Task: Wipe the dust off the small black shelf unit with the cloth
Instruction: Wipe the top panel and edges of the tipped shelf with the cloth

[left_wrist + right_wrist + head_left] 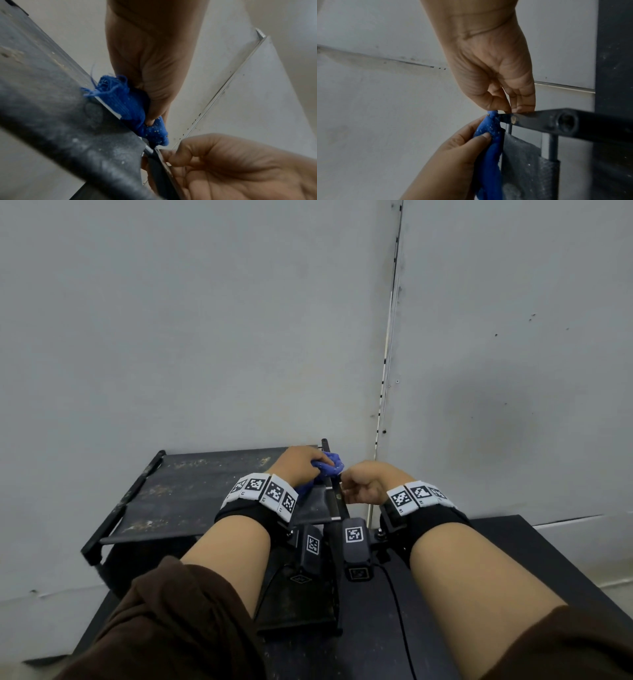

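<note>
- Left hand (298,465) grips bunched blue cloth (327,469), pressed against the shelf (191,491) right rail.
- Right hand (368,482) pinches that rail, just beside the cloth.

Shelf unit: small black metal-framed shelf unit (191,491) with a dark fabric top panel, standing on a black surface against a grey wall.
Shelf state: pale dust and crumb-like specks scattered over the top panel and frame bars.
Cloth: bunched blue knitted cloth (327,469), frayed threads at one end, flecked with pale dust.
Cloth position: pressed against the shelf's right frame bar, at its far corner.
</note>
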